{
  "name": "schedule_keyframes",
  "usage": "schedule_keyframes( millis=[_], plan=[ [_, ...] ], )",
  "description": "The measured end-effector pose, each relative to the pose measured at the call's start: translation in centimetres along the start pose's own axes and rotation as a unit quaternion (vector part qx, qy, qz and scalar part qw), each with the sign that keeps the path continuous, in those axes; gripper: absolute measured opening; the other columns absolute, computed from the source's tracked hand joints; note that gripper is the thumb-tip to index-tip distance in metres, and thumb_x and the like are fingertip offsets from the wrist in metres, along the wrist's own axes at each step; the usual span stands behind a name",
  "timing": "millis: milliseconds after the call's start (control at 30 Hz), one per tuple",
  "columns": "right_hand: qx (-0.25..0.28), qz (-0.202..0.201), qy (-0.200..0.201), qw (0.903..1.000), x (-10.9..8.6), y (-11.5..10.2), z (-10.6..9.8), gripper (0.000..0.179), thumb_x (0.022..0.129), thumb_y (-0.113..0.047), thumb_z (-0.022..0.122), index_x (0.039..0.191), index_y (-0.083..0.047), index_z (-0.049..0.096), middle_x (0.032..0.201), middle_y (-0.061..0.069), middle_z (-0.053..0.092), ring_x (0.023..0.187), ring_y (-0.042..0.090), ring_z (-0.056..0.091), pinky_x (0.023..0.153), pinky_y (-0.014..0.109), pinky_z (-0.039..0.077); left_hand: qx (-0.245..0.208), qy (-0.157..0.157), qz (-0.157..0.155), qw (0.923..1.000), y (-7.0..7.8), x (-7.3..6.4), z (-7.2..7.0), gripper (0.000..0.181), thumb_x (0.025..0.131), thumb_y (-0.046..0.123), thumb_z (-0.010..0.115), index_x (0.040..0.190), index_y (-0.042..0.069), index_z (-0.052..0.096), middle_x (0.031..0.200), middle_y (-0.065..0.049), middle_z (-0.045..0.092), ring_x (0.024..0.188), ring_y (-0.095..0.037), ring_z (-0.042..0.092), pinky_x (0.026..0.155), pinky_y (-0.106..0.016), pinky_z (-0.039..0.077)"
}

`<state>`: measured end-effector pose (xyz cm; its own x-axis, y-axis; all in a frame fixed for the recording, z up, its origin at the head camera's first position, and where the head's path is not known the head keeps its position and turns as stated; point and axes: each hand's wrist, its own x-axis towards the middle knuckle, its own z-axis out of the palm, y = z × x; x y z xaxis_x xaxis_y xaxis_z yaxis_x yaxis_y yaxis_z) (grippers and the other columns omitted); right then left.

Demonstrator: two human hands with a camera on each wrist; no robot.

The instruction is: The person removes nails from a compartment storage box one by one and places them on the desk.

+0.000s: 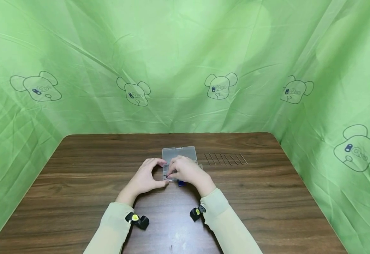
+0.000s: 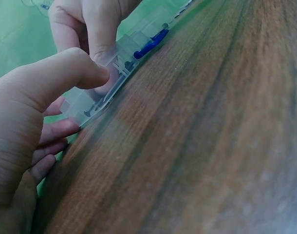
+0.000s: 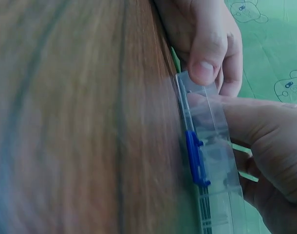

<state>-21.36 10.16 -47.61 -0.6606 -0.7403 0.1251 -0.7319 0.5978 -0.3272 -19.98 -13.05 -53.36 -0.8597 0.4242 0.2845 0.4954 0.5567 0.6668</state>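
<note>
Open, divided clear box [image 3: 217,158]: right fingers [image 1: 173,167] inside.

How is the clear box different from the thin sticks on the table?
The clear box is wide and see-through; the thin sticks are skinny and brownish. The left hand holds the box, but no hand touches the sticks. The box is a single thing; the sticks make a row. Both are on the table.

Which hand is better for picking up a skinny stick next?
Probably the right hand: it is nearer the skinny sticks, which lie right of the clear box. The left hand is farther away, gripping the box's left end, seemingly to steady it.
</note>
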Motion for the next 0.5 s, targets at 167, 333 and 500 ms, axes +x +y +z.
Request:
schedule_keyframes(
  millis=[167,333,500],
  plan=[
    [-0.002,0.010,0.007,0.9999,0.06,-0.28,0.12,0.006,0.093,-0.023,0.088,0.093,-0.017,0.087,0.101,-0.005,0.075,0.105,0.018,0.068,0.102,0.035,0.053,0.002,0.002,0.002,1.0000,-0.04,-0.01,0.04,0.068,0.077,0.035,0.098,0.135,0.016,0.068,0.125,0.004,0.069,0.127,-0.021,0.056,0.113,-0.048,0.045],
    [-0.005,-0.013,-0.001,0.9999,-0.04,-0.13,0.20,0.006,0.097,-0.020,0.085,0.093,-0.015,0.084,0.105,-0.004,0.074,0.109,0.019,0.067,0.104,0.035,0.053,-0.001,0.003,0.003,1.0000,-0.15,-0.03,0.07,0.067,0.078,0.035,0.098,0.135,0.017,0.068,0.125,0.005,0.069,0.126,-0.020,0.056,0.112,-0.048,0.045],
    [0.003,-0.034,-0.014,0.9993,-0.27,-0.17,-0.20,0.008,0.100,-0.018,0.081,0.096,-0.012,0.081,0.107,-0.001,0.073,0.111,0.021,0.067,0.107,0.035,0.052,0.001,0.002,0.003,1.0000,-0.15,-0.04,0.06,0.067,0.078,0.035,0.098,0.135,0.017,0.068,0.125,0.005,0.069,0.127,-0.022,0.056,0.112,-0.049,0.045]
  ],
)
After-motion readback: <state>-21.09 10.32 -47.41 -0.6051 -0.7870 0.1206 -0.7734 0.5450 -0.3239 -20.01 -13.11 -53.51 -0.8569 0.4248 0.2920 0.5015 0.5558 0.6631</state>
